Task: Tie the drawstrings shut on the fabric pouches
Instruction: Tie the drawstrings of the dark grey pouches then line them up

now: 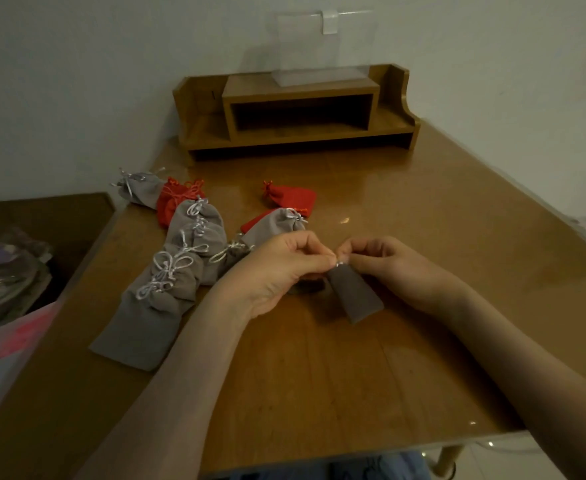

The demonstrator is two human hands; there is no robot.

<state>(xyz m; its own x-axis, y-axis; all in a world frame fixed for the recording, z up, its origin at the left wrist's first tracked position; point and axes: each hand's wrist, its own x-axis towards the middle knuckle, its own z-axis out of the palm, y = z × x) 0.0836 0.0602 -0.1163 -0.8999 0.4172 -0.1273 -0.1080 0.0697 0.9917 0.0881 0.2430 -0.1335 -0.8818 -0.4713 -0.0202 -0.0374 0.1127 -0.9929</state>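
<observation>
A small grey fabric pouch (355, 294) hangs a little above the wooden table (405, 220), held by its gathered neck. My left hand (281, 268) and my right hand (388, 265) meet at that neck, each pinching the white drawstring (340, 263) between thumb and fingertips. Only a short bit of the string shows between the fingers. To the left lie several grey pouches (167, 282) with white bows, mixed with red pouches (289, 195).
A wooden desk organiser (295, 109) stands at the table's far edge with a clear plastic stand (315, 46) on top. A lower side table at the left carries plates and clutter (4, 282). The table's front edge (353, 455) is near my body.
</observation>
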